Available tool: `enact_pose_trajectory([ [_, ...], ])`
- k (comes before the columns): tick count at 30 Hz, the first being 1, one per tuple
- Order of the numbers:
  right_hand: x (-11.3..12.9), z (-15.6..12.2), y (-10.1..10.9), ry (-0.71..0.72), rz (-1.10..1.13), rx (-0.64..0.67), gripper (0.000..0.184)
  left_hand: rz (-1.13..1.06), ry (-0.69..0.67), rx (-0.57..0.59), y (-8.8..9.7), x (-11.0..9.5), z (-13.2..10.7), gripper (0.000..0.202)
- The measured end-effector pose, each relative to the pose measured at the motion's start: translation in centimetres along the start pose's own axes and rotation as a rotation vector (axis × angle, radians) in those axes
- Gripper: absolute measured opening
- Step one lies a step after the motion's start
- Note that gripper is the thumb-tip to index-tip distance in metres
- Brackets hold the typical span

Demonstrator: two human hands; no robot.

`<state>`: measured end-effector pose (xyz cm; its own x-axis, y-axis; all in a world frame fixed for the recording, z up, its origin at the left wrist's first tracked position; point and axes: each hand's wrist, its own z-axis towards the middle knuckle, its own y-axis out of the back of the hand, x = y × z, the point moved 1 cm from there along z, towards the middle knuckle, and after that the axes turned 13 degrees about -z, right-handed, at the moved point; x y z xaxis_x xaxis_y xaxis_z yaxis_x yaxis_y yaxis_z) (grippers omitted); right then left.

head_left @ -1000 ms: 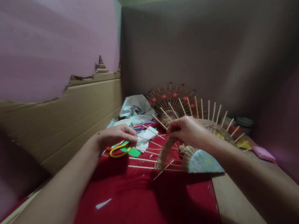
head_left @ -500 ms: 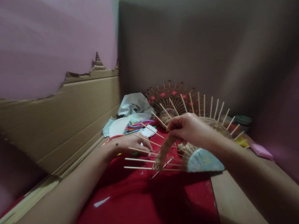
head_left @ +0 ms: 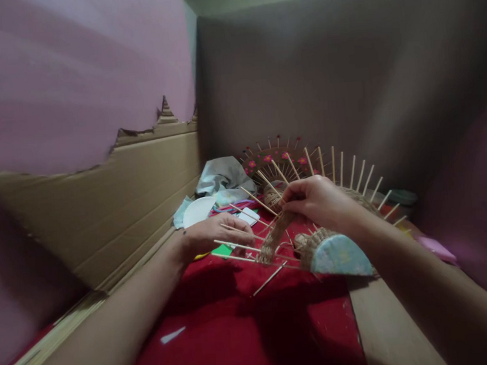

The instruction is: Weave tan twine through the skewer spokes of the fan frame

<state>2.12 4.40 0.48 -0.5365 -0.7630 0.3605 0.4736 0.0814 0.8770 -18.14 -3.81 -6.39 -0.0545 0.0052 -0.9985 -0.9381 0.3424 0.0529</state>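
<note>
A fan-shaped frame of thin wooden sticks (head_left: pixel 237 259) spreads out from a light blue half-disc base (head_left: pixel 341 255). Brown twine is woven between the sticks as a curved band (head_left: pixel 272 240), and more weaving rims the base. My right hand (head_left: pixel 318 202) is closed, thumb and fingers pinching the top of that band. On the frame's left side, my left hand (head_left: pixel 220 234) has its fingers curled down among the stick ends; what they hold is hidden. A ball of twine (head_left: pixel 272 198) sits behind the frame. One loose stick (head_left: pixel 270 279) lies beneath the band.
Red cloth (head_left: pixel 220 323) covers the work surface, with a white scrap (head_left: pixel 173 336) on it. Grey fabric (head_left: pixel 224 175), a white paper plate (head_left: pixel 197 210) and a finished flowered fan (head_left: pixel 267 157) stand behind. Cardboard (head_left: pixel 155 172) lines the left wall; a pink object (head_left: pixel 436 248) lies right.
The view has shifted, so most things appear a little farther right. My left hand has moved slightly along the sticks, uncovering a green piece. My right hand still pinches the band.
</note>
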Motion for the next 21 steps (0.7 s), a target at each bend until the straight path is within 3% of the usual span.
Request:
enact_pose_trajectory([
  [6,-0.4,0.6,0.8,-0.056,0.037,-0.019,0.007,-0.007,-0.020,-0.053,1.3,-1.5,-1.5,0.013],
  [10,-0.9,0.8,0.4,-0.057,0.039,-0.015,0.007,-0.074,-0.057,-0.111,2.4,-1.5,-2.2,0.021],
  [15,-0.7,1.0,0.1,-0.055,-0.041,-0.077,0.009,0.060,0.017,-0.112,3.2,-1.8,-2.9,0.021],
  [21,-0.7,1.6,-0.1,-0.038,-0.095,-0.137,0.013,0.161,0.045,-0.248,3.3,-2.8,-3.2,0.016],
])
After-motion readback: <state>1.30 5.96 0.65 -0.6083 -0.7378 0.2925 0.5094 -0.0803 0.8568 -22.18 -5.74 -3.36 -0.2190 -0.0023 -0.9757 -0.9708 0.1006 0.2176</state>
